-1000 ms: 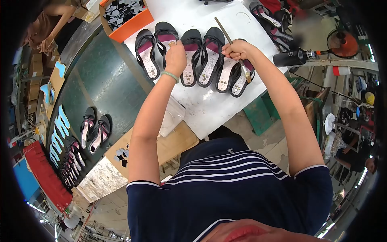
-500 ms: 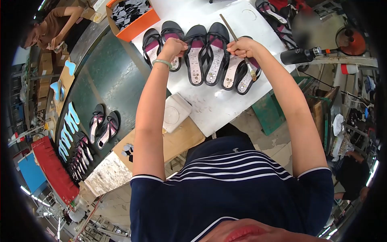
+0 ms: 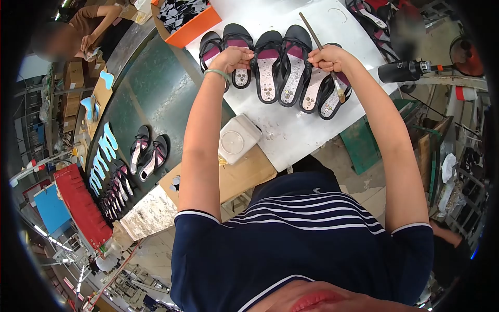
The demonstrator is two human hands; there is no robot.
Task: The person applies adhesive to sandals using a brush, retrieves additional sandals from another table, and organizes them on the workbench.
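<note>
Black sandals with purple and pale insoles lie in a row on the white tabletop [image 3: 296, 127]. My left hand [image 3: 232, 59], closed with fingertips pinched, is over the second sandal [image 3: 237, 36] and reaches the left edge of the third sandal [image 3: 267, 67]; what it pinches is too small to make out. In my right hand [image 3: 327, 58] is a long-handled brush [image 3: 311, 30], its bristles pointing down over the rightmost sandal [image 3: 330, 104]. The fingertips of that hand are at the right side of the fourth sandal [image 3: 294, 65].
An orange box [image 3: 193, 30] of dark pieces stands at the back left. A white container [image 3: 239, 138] sits nearer me. More sandals [image 3: 154, 157] lie on the green table [image 3: 156, 93]. A black bottle [image 3: 403, 72] is at right. Another person [image 3: 88, 31] is at upper left.
The view has shifted, so the table appears farther right. My left hand has moved off the second sandal's middle to between the second and third sandals. The brush stays in my right hand.
</note>
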